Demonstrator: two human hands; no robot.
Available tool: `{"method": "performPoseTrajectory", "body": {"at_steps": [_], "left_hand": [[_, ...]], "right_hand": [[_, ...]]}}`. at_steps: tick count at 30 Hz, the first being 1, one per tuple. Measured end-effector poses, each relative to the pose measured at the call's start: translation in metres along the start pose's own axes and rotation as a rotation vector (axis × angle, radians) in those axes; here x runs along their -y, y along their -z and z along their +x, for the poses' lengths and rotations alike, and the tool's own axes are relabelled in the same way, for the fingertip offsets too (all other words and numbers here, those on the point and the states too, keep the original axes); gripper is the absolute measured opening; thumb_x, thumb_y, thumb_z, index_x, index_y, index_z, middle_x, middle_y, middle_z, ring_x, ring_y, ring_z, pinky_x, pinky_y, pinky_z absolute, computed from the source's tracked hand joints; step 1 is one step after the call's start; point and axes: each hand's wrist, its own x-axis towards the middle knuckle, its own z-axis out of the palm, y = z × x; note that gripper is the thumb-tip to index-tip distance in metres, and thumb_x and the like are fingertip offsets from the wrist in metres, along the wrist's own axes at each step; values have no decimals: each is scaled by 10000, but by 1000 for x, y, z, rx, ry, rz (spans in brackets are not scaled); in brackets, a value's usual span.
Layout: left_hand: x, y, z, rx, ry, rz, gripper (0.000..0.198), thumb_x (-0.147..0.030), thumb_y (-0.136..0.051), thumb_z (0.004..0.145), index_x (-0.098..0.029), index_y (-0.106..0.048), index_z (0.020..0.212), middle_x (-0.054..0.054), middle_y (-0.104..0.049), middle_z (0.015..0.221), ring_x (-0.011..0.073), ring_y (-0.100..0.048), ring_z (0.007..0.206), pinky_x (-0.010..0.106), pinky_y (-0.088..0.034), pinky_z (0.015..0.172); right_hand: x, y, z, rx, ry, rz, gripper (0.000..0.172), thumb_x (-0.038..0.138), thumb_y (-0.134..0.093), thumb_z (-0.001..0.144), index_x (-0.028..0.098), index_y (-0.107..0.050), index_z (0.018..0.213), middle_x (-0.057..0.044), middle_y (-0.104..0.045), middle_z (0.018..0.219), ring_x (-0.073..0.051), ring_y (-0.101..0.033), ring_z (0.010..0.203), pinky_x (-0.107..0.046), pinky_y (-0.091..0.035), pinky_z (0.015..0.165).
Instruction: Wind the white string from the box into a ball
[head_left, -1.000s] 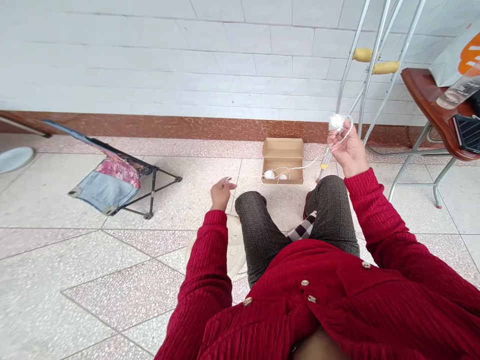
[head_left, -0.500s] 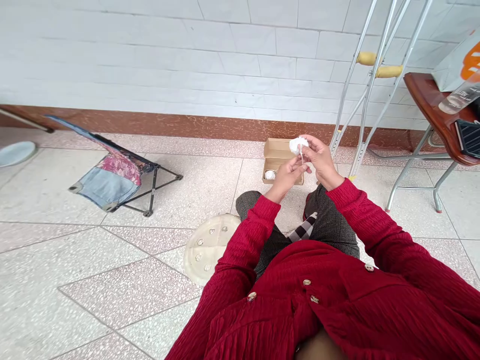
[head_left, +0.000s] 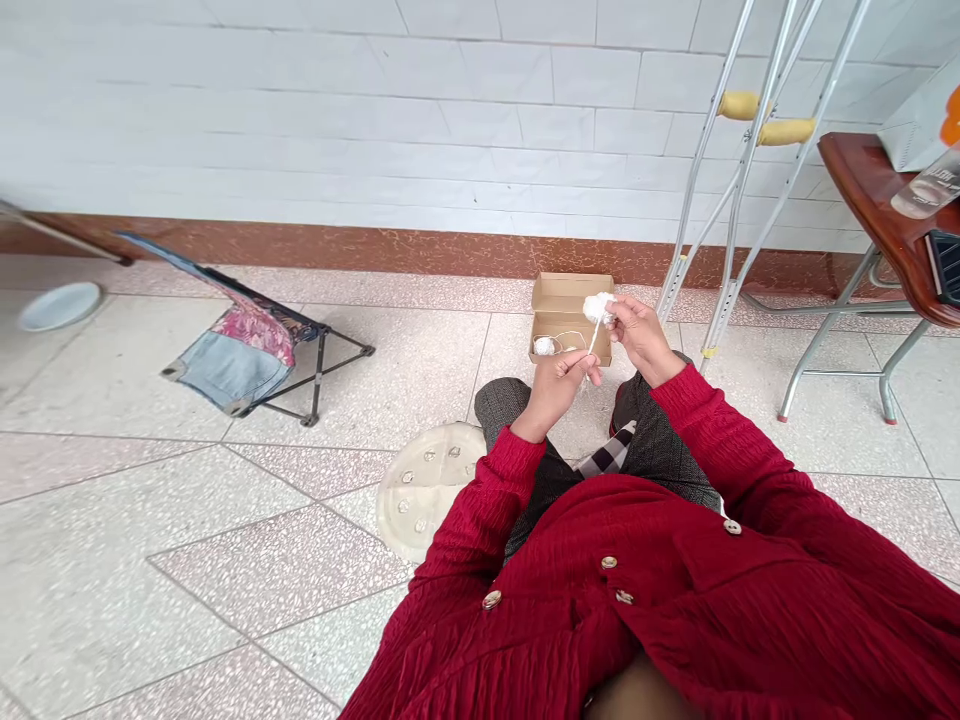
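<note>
I sit on the floor in a red buttoned top and dark trousers. My right hand (head_left: pixel 636 328) is closed round a small white fluffy ball (head_left: pixel 598 305), held up in front of my knees. My left hand (head_left: pixel 559 380) pinches the white string (head_left: pixel 592 345) that hangs from the ball, just below it. Behind both hands an open cardboard box (head_left: pixel 570 292) rests on the floor, with another white ball (head_left: pixel 544 346) and loose string inside.
A round cream tray (head_left: pixel 420 490) with small dimples lies by my left knee. A folded camp stool (head_left: pixel 247 345) lies at the left. Metal crutches (head_left: pixel 739 170) lean on the white tiled wall, beside a brown table (head_left: pixel 877 210) holding a bottle.
My right hand came down and leftwards with the ball. My left hand rose from the floor beside my knee, took the string, and has now drawn it slightly down.
</note>
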Motion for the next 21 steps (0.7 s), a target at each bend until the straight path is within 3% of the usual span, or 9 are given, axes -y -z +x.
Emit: {"method": "performPoseTrajectory", "body": {"at_steps": [3,6,9,12,16,21], "left_hand": [[30,-4,5,-21,39,56,417,-512,-572,943,-193,-714,716,35,-731,718,200,-672,800,338,-505,883],[47,3,16,-36,58,170,419,-495,-570,920,-187,-698,665,27,-704,695,188,-623,734,311,-477,769],[43,21,37,6,51,280,323,-406,-616,859,-174,-681,644,3,-638,612,163,-544,616,282,-400,636],[24,42,57,117,-67,417,286,-304,-546,890,-177,-702,688,12,-678,676,166,-573,659,282,-386,654],[-5,47,64,74,-170,715,248,-249,-573,879,-193,-708,679,46,-678,680,198,-585,686,317,-372,689],[-14,21,46,21,-120,719,298,-310,-573,927,-183,-715,698,60,-683,668,204,-576,655,326,-374,683]], "right_hand": [[14,-5,-13,98,-67,42,347,301,-865,630,186,-720,922,21,-681,728,-70,-517,547,-193,-421,451],[22,-6,-33,230,-130,-2,357,282,-880,619,198,-743,938,26,-692,721,-77,-547,544,-194,-466,455],[17,0,-52,357,-227,-69,340,277,-873,634,211,-752,945,26,-701,716,-80,-563,535,-196,-500,458],[4,8,-57,408,-290,-153,341,262,-865,627,209,-751,944,25,-704,715,-81,-570,530,-200,-525,460],[-14,18,-37,328,-170,-266,304,243,-839,611,198,-708,882,42,-665,653,-79,-544,488,-203,-507,429],[-30,16,-9,91,82,-319,326,254,-793,614,206,-650,903,50,-663,686,-103,-580,524,-223,-513,440]]}}
